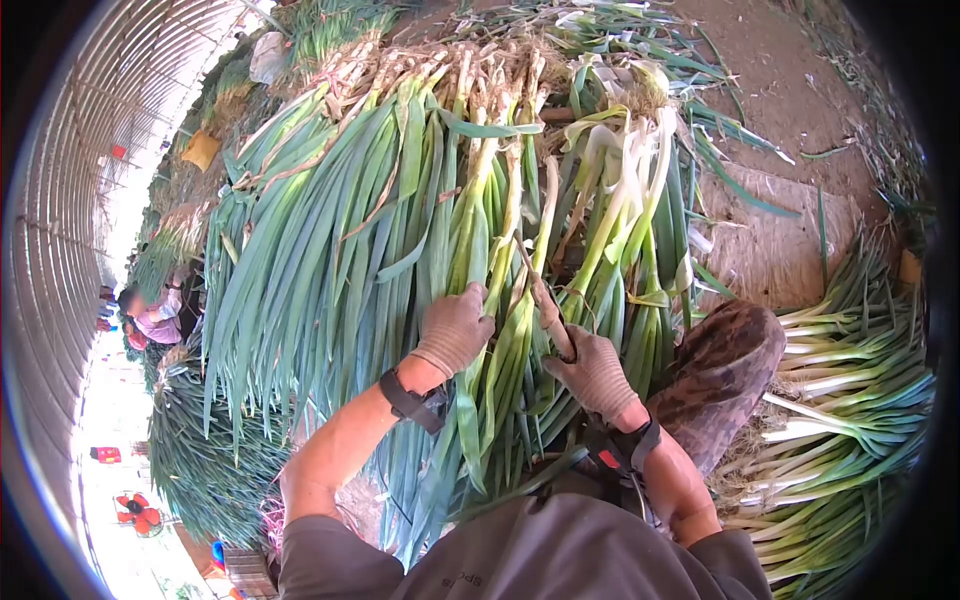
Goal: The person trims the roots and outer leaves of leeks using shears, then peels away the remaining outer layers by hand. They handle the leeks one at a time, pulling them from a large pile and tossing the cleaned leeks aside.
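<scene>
A broad layer of green onions lies before me, roots at the far side and leaves toward me. My left hand, in a grey glove, is closed on stalks near the middle of the layer. In my gloved right hand is the dark handle of a knife, partly wrapped in pale material, its thin blade pointing away over the stalks. Beyond the blade, to the right, sits a bunch with pale, peeled-looking stems.
More onions are piled at the right, beside my camouflage-covered knee. A flat board lies on the soil. Upright bundles stand at the left. Farther left is another person.
</scene>
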`<action>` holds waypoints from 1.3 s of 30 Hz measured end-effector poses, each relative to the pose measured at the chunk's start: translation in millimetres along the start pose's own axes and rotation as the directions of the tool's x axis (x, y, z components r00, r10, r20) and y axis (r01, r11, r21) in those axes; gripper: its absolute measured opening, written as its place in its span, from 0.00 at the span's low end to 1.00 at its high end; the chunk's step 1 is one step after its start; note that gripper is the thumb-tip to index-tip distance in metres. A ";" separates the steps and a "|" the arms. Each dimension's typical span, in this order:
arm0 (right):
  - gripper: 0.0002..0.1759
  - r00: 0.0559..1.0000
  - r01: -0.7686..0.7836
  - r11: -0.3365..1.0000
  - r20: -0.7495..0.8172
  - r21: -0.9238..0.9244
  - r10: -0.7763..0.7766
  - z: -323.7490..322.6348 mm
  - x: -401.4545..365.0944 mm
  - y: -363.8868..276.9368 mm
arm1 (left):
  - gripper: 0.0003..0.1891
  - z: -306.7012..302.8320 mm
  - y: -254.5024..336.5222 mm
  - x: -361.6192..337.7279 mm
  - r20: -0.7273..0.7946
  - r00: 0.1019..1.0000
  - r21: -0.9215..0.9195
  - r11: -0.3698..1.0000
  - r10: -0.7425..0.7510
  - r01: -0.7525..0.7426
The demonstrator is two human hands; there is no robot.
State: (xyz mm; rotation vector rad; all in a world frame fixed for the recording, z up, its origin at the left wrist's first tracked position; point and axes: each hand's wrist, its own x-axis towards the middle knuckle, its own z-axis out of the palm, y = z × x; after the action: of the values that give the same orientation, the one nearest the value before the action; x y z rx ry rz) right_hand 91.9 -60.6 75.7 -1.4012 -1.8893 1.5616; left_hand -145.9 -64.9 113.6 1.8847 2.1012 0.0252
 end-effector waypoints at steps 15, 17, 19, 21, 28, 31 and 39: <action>0.20 0.990 0.063 0.996 -0.121 -0.061 -0.070 -14.0 80.3 -5.3 | 0.21 -4.9 -0.8 -1.6 0.030 1.000 -0.092 0.996 -0.005 0.007; 0.20 0.987 0.064 0.995 -0.144 -0.076 -0.074 -13.6 95.6 -1.8 | 0.21 -5.7 -0.4 -2.4 0.033 0.999 -0.105 0.994 -0.013 0.016; 0.20 0.989 0.053 0.994 -0.133 -0.096 -0.066 -16.9 111.2 -2.7 | 0.21 -6.6 0.3 -3.2 0.034 0.999 -0.100 0.995 -0.006 0.010; 0.20 0.984 0.046 0.993 -0.163 -0.112 -0.065 -22.5 120.7 -11.6 | 0.21 -6.1 0.2 -2.9 0.028 1.000 -0.104 0.995 0.000 0.003; 0.22 0.986 0.087 0.988 -0.134 -0.126 -0.103 -32.1 153.4 -6.6 | 0.21 -3.8 3.2 -4.3 0.007 1.000 -0.093 0.996 0.009 -0.008; 0.21 0.990 0.096 0.992 -0.100 -0.088 -0.104 -35.5 128.5 -7.9 | 0.21 -3.1 5.1 -5.4 0.018 1.000 -0.077 0.997 -0.003 0.004; 0.22 0.990 0.081 0.995 -0.124 0.064 -0.073 -35.9 80.8 9.4 | 0.18 11.9 20.7 -16.2 0.062 0.996 -0.170 0.984 0.058 -0.046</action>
State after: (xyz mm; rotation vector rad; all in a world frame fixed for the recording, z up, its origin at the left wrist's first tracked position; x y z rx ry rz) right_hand 85.1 25.3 53.9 -1.3457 -1.7806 1.4570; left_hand -121.7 -80.2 110.4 1.8143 1.9406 0.1457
